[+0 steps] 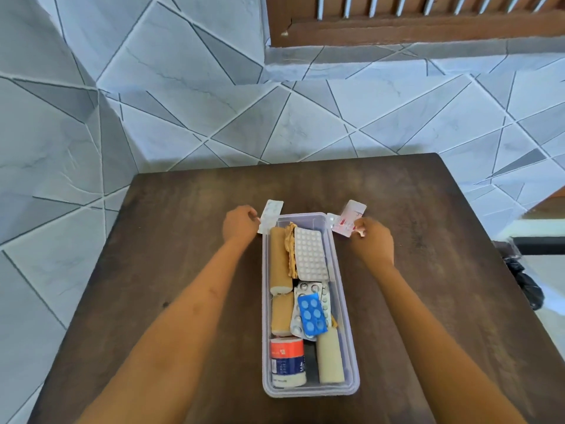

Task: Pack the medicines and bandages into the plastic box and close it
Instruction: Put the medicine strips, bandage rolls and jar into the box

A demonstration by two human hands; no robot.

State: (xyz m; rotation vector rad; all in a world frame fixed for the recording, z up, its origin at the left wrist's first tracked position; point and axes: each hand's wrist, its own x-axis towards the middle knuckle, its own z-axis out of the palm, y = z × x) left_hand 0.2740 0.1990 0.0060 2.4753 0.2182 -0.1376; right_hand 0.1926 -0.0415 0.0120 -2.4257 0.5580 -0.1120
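Note:
A clear plastic box (347,304) stands open on the dark wooden table (171,270). Inside lie tan bandage rolls (279,260), a white pill strip (310,255), a blue blister pack (312,313), a cream roll (329,358) and an orange-and-white labelled roll (287,361). My left hand (240,223) pinches a white blister strip (270,215) at the box's far left corner. My right hand (374,240) holds a white-and-red blister strip (348,220) at the far right corner. No lid is visible.
The table sits against a grey tiled wall (275,117). A black bag (522,283) lies off the table's right edge. A brown wooden shutter (412,19) is above the wall.

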